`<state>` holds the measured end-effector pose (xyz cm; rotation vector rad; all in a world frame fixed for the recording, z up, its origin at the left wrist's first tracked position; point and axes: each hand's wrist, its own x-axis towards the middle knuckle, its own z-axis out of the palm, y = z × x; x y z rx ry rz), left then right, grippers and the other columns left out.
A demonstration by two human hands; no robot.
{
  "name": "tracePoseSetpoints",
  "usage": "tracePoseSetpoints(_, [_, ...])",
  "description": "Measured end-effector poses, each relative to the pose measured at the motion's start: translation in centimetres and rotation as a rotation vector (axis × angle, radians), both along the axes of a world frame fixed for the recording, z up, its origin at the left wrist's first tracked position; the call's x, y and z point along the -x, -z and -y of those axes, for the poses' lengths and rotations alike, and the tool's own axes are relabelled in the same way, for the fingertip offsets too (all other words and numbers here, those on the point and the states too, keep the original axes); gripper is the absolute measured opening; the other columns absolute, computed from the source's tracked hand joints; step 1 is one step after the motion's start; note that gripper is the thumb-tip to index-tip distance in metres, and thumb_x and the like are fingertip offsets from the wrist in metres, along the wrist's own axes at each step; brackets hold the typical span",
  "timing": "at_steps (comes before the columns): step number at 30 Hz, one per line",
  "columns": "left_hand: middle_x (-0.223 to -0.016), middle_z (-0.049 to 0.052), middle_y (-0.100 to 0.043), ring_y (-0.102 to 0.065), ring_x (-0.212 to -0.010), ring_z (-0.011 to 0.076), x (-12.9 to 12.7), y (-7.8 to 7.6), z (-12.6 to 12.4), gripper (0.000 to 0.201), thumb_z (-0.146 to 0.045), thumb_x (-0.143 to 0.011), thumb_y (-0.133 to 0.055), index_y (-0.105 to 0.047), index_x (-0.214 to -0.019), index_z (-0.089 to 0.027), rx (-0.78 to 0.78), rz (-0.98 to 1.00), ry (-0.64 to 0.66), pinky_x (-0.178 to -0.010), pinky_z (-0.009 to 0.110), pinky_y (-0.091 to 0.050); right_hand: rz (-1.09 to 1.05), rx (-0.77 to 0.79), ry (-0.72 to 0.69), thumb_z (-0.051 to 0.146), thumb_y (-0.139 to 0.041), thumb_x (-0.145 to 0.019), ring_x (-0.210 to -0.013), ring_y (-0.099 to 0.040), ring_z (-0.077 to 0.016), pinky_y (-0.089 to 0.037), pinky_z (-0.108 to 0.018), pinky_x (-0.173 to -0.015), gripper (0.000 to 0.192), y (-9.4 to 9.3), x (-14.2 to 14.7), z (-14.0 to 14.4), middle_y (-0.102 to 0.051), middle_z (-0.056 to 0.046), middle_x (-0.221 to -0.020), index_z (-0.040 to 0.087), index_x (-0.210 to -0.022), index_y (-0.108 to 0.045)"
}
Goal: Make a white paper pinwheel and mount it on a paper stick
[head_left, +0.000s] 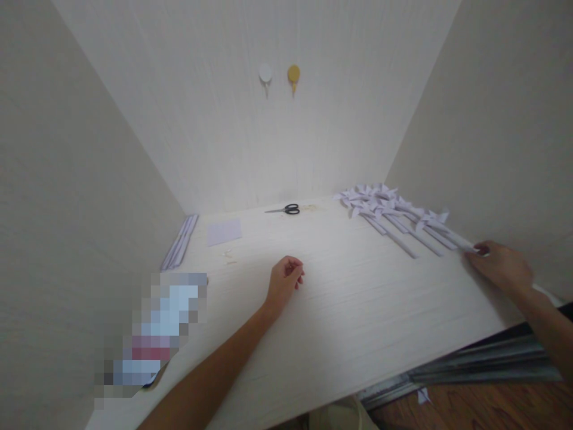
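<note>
A person seen from their own viewpoint works at a white table [358, 310] with faint streaks, walled in by pale panels at the left, back and right. At the table's right side, the right hand [504, 267] pinches the lower end of a white paper stick [461, 241] between thumb and fingertips; the stick lies at the outer right edge of a cluster of paper pinwheels [378, 206]. These pinwheels overlap in the back right corner, their folded heads mostly toward the back wall and their sticks slanting toward the person. The left hand [285, 278] is over the middle of the table, its fingers loosely curled in toward the thumb; whether something small is inside, I cannot tell. Near the back wall lie black-handled scissors [286, 209], blades pointing left, with small yellowish bits [312, 208] just beside the handles. Further left is a flat pale lilac sheet of paper [224, 232], and by the left wall a bundle of paper sticks [180, 242]. Nearer the person, a pixelated object [165, 322] cannot be made out. Two hooks, one white [265, 74] and one yellow [293, 74], are on the back wall.
</note>
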<state>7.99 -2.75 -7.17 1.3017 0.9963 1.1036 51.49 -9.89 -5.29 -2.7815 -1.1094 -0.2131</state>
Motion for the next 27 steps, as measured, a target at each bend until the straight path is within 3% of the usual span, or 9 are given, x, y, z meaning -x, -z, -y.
tracePoseSetpoints(7, [-0.052,-0.004,-0.050,-0.044,-0.040,0.0053,0.0,-0.2,0.0,0.005,-0.019,-0.063,-0.051,-0.049,-0.066,-0.015,-0.005,-0.017,-0.010,-0.034,0.016,-0.032,0.064,-0.105,-0.071,0.042,-0.047,-0.070,-0.076,-0.057,-0.0265,-0.039,-0.031,-0.056,0.039,0.5,-0.5,0.2,-0.063,-0.014,-0.088,0.014,-0.094,-0.059])
tracePoseSetpoints(10, [-0.053,-0.004,-0.050,-0.045,-0.040,0.0054,-0.1,-0.3,0.1,0.010,-0.019,-0.064,-0.051,-0.048,-0.072,-0.015,-0.001,0.000,-0.025,-0.034,0.016,-0.032,0.196,-0.205,-0.212,0.035,-0.048,-0.072,-0.079,-0.056,-0.0246,-0.040,-0.029,-0.064,0.032,0.4,-0.1,-0.3,-0.063,-0.015,-0.089,0.011,-0.089,-0.060])
tracePoseSetpoints(13, [-0.054,-0.005,-0.050,-0.045,-0.040,0.0056,-0.2,-0.4,0.1,0.018,-0.022,-0.064,-0.054,-0.044,-0.077,-0.016,0.005,0.026,-0.049,-0.033,0.016,-0.032,0.263,-0.283,-0.449,0.027,-0.048,-0.072,-0.077,-0.055,-0.0230,-0.040,-0.028,-0.070,0.024,-0.1,2.0,-1.5,-0.062,-0.016,-0.085,0.009,-0.084,-0.060])
tracePoseSetpoints(16, [-0.054,-0.005,-0.050,-0.045,-0.040,0.0053,-0.2,-0.3,0.1,0.017,-0.026,-0.066,-0.054,-0.041,-0.072,-0.016,0.012,0.044,-0.051,-0.032,0.016,-0.032,0.174,-0.373,-0.668,0.025,-0.048,-0.071,-0.074,-0.055,-0.0208,-0.042,-0.028,-0.068,0.020,-0.8,6.4,-3.1,-0.060,-0.013,-0.087,0.012,-0.083,-0.058])
tracePoseSetpoints(22, [-0.052,-0.003,-0.053,-0.044,-0.038,0.0048,-0.2,0.0,0.1,0.014,-0.026,-0.069,-0.048,-0.039,-0.063,-0.017,0.010,0.060,-0.041,-0.033,0.016,-0.032,-0.172,-0.432,-1.184,0.023,-0.046,-0.075,-0.082,-0.052,-0.0203,-0.043,-0.029,-0.065,0.013,-1.4,19.1,-5.7,-0.057,-0.008,-0.084,0.017,-0.083,-0.054])
tracePoseSetpoints(25, [-0.052,-0.003,-0.053,-0.043,-0.037,0.0048,-0.2,0.1,0.1,0.016,-0.028,-0.069,-0.048,-0.040,-0.063,-0.017,0.019,0.074,-0.064,-0.033,0.016,-0.031,-0.429,-0.448,-1.276,0.020,-0.047,-0.073,-0.075,-0.052,-0.0179,-0.043,-0.028,-0.060,0.011,-1.1,25.0,-6.7,-0.057,-0.006,-0.080,0.019,-0.080,-0.055])
tracePoseSetpoints(27, [-0.050,-0.004,-0.051,-0.041,-0.036,0.0042,-0.1,0.1,0.1,0.017,-0.030,-0.069,-0.048,-0.040,-0.063,-0.017,0.008,0.084,-0.075,-0.033,0.016,-0.031,-0.674,-0.484,-1.224,0.018,-0.049,-0.070,-0.072,-0.053,-0.0162,-0.043,-0.027,-0.058,0.009,-0.5,28.0,-7.4,-0.057,-0.004,-0.077,0.019,-0.076,-0.055])
